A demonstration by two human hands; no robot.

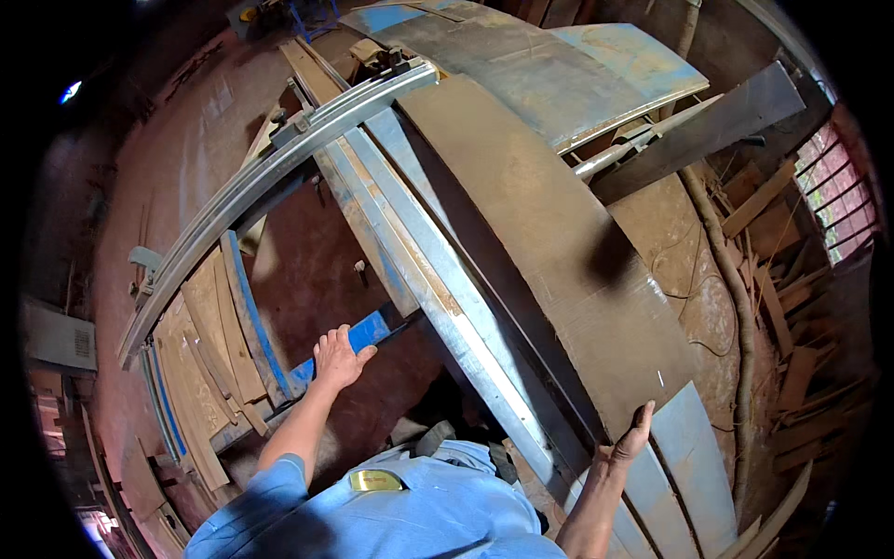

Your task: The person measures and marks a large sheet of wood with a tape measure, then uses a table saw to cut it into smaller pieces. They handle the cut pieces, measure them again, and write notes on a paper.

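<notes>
My left hand (343, 359) grips a blue crossbar (374, 326) of the metal frame, fingers bent over it and thumb out to the right. My right hand (629, 438) holds the near end of a long brown panel (503, 205), thumb pointing up along its edge. The panel lies slanting away from me beside long pale metal strips (438, 326). A silver rail (233, 210) with clamps runs across the frame's far side. Pale sheets (689, 466) sit by my right hand.
Narrow boards (214, 345) lie on the left, a stained sheet-topped table (531, 74) behind. An angled metal plate (717, 130), a wooden pole (717, 252) and scrap wood (782, 363) stand right, near a barred window (829, 186). A grey cabinet (60, 331) is far left.
</notes>
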